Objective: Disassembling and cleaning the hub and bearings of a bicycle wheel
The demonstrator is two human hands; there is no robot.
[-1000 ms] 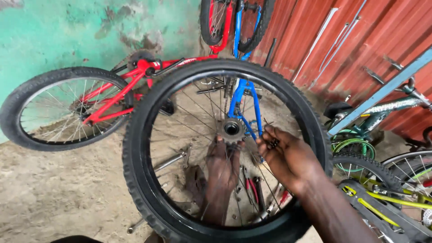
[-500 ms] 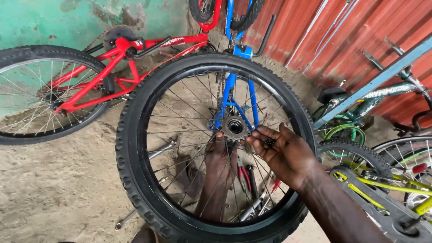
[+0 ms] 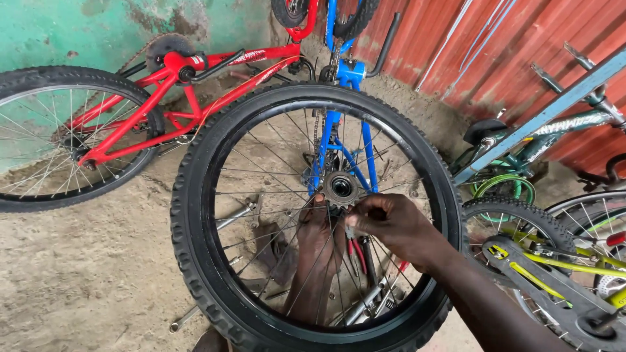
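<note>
Held upright in the middle of the view: a bicycle wheel (image 3: 195, 215) with a knobby black tyre, thin steel spokes and a toothed metal sprocket (image 3: 340, 189) at the hub, axle pointing roughly toward the camera, flat face turned to it. Behind the spokes, the left hand (image 3: 319, 238), its fingers wrapped around the hub from the far side just under the sprocket. In front, the right hand (image 3: 394, 225), fingers pinched nearly shut at the sprocket's lower right edge; whether on a small part or on the teeth themselves, cannot tell. Seen through the spokes, red-handled pliers (image 3: 355, 251) and metal tools lying on the sandy ground (image 3: 85, 274). Open ground to the lower left. Crowded elsewhere: a red bicycle (image 3: 195, 85) lying at upper left, a blue frame (image 3: 345, 72) directly behind the wheel, a yellow-green bicycle (image 3: 548, 274) close against the tyre on the right. Rust-red corrugated sheeting (image 3: 508, 45) and a flaking green wall (image 3: 65, 32) at the back.
</note>
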